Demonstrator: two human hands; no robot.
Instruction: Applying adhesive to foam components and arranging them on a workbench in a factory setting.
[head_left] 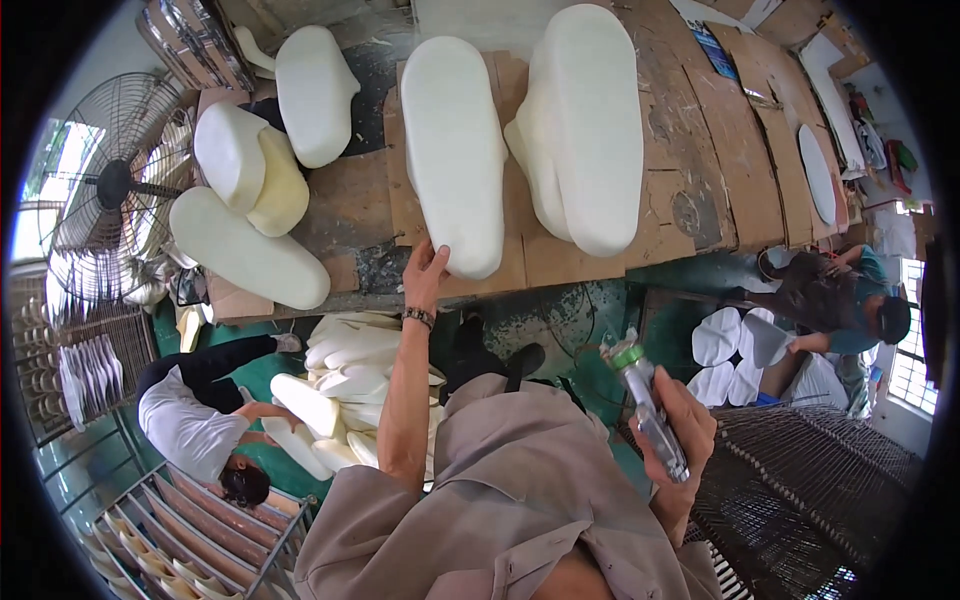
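On the worktable lies a white, foot-shaped foam piece (pixel 452 150) with a smooth top. My left hand (pixel 426 275) grips its near end, thumb and fingers at the lower left edge. Held off the table at the right, in my right hand (pixel 683 430), is a silver hand tool with a green collar (pixel 640 385); its exact kind is unclear. My fingers wrap round its body. Another large white foam piece (pixel 597 130) stands just right of the first, with a second shape partly hidden under its left side.
Several white foam pieces (pixel 250 248) lie at the table's left, beside a large fan (pixel 113 185). Cardboard (pixel 700 140) covers the table. Below, a person (pixel 195 415) bends over a pile of foam pieces (pixel 350 365). Another person (pixel 850 300) works at the right, near dark mesh (pixel 800 480).
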